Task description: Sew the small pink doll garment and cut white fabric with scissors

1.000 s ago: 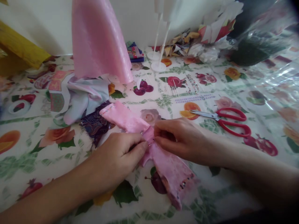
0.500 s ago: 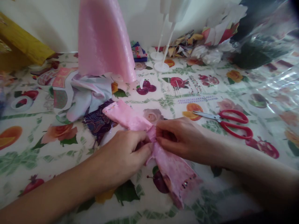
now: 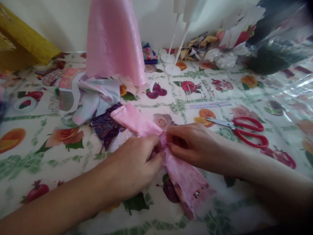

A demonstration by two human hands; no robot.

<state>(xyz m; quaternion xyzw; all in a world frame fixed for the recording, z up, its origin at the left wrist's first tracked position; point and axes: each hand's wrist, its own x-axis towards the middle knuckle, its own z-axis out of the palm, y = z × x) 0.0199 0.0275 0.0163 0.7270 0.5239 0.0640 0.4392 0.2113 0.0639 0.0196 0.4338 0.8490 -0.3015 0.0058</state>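
A pink strip of fabric (image 3: pixel 187 178), gathered narrow at its middle, lies slantwise over the table with small shiny beads along both ends. My left hand (image 3: pixel 141 163) pinches the gathered middle from the left, its fingertips partly hidden. From the right, my right hand (image 3: pixel 186 143) pinches the same middle, thumb and forefinger pressed together. Both hands nearly meet there. Under the strip's upper left end sits a dark paisley cloth (image 3: pixel 106 125). Red-handled scissors (image 3: pixel 234 124) lie beyond my right hand, blades pointing left.
Pink shiny cloth (image 3: pixel 114 42) stands at the back, beside pale crumpled fabric (image 3: pixel 100 96). White stands (image 3: pixel 173 69), fabric scraps (image 3: pixel 198 47) and plastic bags (image 3: pixel 276 49) line the far side. Bead strips (image 3: pixel 207 89) lie on the fruit-patterned tablecloth (image 3: pixel 73 169). Yellow cloth (image 3: pixel 26 39) is far left.
The whole view has shifted slightly, so things appear a little further right. Both hands keep their pinch on the pink strip's middle, with only slight finger movement.
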